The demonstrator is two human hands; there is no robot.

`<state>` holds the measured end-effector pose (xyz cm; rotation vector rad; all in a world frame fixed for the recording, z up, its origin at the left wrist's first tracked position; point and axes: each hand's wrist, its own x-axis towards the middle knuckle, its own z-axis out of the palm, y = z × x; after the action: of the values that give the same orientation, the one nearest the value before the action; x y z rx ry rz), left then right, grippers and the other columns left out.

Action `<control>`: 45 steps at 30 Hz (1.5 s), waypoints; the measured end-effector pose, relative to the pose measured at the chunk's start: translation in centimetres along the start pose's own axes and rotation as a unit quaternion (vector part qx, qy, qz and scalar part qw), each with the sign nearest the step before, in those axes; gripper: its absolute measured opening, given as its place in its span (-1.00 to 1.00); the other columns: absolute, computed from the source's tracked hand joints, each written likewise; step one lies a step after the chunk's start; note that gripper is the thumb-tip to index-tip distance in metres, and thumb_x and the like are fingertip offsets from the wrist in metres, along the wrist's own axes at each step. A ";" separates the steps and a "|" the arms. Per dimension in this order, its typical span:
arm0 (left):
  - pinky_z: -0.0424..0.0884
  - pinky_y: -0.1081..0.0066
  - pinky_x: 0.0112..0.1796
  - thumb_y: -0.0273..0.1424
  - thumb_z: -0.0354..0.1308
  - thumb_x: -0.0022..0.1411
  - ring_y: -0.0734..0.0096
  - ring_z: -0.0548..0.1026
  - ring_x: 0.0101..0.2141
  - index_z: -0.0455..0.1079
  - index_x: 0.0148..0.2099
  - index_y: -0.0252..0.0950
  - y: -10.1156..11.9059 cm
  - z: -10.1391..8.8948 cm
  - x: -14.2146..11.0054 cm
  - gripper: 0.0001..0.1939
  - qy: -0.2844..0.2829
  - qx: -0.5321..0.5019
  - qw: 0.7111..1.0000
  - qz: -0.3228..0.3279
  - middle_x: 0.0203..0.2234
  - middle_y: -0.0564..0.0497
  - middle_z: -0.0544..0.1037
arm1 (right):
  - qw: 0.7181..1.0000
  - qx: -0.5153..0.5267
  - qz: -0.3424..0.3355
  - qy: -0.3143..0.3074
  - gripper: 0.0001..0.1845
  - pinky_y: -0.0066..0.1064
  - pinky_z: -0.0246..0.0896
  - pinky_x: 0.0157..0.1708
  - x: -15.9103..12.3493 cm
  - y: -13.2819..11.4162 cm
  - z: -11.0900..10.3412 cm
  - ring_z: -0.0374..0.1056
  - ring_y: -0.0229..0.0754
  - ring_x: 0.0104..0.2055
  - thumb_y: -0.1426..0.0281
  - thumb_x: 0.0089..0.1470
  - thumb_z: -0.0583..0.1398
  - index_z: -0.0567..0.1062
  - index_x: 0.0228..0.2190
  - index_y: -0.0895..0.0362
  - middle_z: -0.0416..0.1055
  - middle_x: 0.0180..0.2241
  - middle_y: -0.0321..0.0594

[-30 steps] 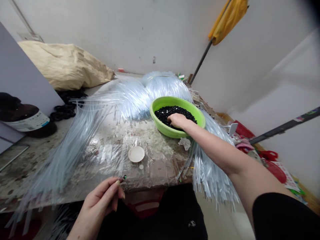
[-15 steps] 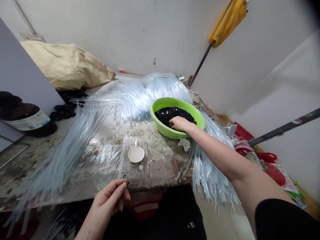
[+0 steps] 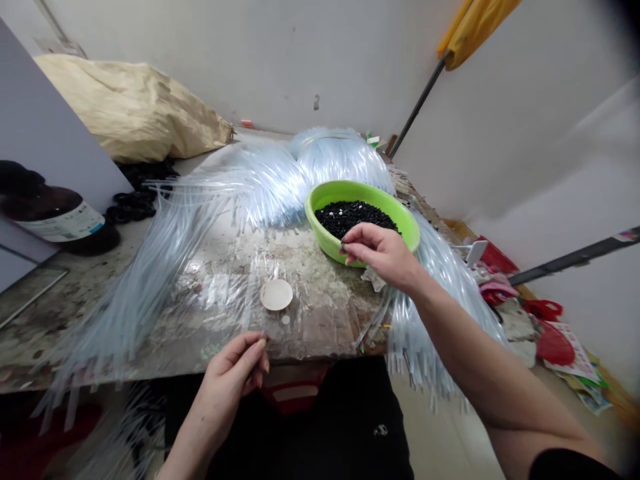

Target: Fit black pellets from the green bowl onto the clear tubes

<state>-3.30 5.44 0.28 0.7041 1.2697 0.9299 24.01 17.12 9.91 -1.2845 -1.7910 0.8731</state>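
A light-green plastic basin (image 3: 327,245) stands on the worktable, full of small black pieces (image 3: 353,215) with a few white bits on top. My right hand (image 3: 383,255) is over the basin's near rim, thumb and fingers pinched on a small black piece (image 3: 343,247). Lower down, at the table's front edge, my left hand (image 3: 233,367) is closed in a pinch; whatever lies between its fingertips is too small to make out. Just beyond the left hand sits a shallow white dish (image 3: 277,295), with a small white disc (image 3: 285,320) close by.
Bundles of clear plastic tubes spread over the table: left (image 3: 137,287), back (image 3: 345,157) and right (image 3: 420,340), where they hang over the edge. A brown bottle (image 3: 55,213) stands at far left, before a cream sack (image 3: 135,110). Crumpled tissue (image 3: 373,279) lies beside the basin.
My right hand has come up out of the black pieces toward the basin's near rim, with a small black piece in its fingertips. My left hand stays pinched; the view has tilted slightly.
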 end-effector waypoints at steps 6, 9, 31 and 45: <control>0.02 0.60 -0.63 -0.21 0.35 0.01 0.61 0.28 -0.63 0.45 -0.26 -0.35 0.6 1.4 0.0 -0.66 -0.023 -0.033 0.999 0.010 -0.63 0.10 0.42 | 0.995 0.097 0.005 -0.036 -0.95 -0.39 0.31 -0.31 -5.5 -0.2 6.5 0.41 -0.24 -0.38 0.41 0.02 0.28 0.51 -0.45 0.11 0.49 -0.46 -0.32; 0.03 0.59 -0.63 -0.24 0.35 0.03 0.61 0.27 -0.62 0.46 -0.27 -0.36 0.7 1.9 0.0 -0.70 -0.038 -0.036 0.998 0.020 -0.64 0.11 0.40 | 0.993 0.120 0.007 -0.019 -0.95 -0.39 0.28 -0.29 -6.8 0.6 9.1 0.40 -0.23 -0.36 0.41 0.00 0.30 0.53 -0.47 0.10 0.49 -0.46 -0.32; -0.02 0.61 -0.65 -0.25 0.38 0.03 0.65 0.27 -0.66 0.41 -0.38 -0.34 0.0 1.7 0.3 -0.72 -0.099 -0.131 0.986 -0.038 -0.67 0.11 0.41 | 0.995 0.084 -0.063 0.000 -0.91 -0.35 0.32 -0.27 -8.9 1.9 13.6 0.43 -0.20 -0.33 0.44 0.12 0.23 0.54 -0.41 0.04 0.52 -0.41 -0.28; -0.02 0.61 -0.65 -0.25 0.35 0.07 0.65 0.25 -0.65 0.42 -0.40 -0.35 -0.6 1.5 0.2 -0.73 -0.104 -0.123 0.987 -0.030 -0.66 0.11 0.39 | 0.994 0.014 -0.094 -0.051 -0.88 -0.38 0.34 -0.25 -8.7 2.0 12.9 0.47 -0.21 -0.32 0.46 0.16 0.20 0.55 -0.37 0.05 0.56 -0.38 -0.26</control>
<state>-1.74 5.39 -0.10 0.5501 0.9680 0.9208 15.52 7.95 0.35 -1.0508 -1.9377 0.8676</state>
